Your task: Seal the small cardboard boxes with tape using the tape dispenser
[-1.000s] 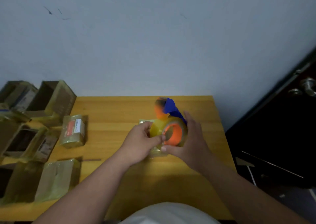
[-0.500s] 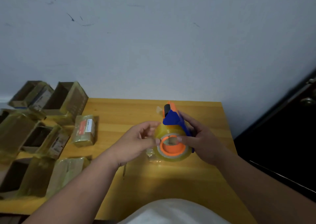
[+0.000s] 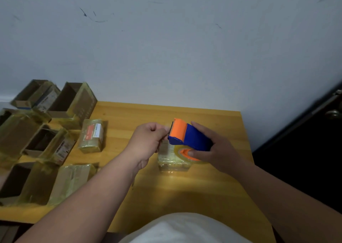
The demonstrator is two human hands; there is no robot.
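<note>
The tape dispenser [image 3: 187, 137] is gripped by the right hand [image 3: 216, 150]; the tape end is pinched by the left hand [image 3: 148, 141] fingers [image 3: 163, 131] above a small box [image 3: 172, 159].

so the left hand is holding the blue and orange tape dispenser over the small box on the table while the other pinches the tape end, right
Not quite: the head view shows the right hand holding the tape dispenser over the small box; the left hand pinches at the tape end.

Boxes [image 3: 46, 141] left of tape dispenser [image 3: 188, 138]

Small box [image 3: 173, 159] half hidden under tape dispenser [image 3: 188, 138]; left fingertips unseen.
</note>
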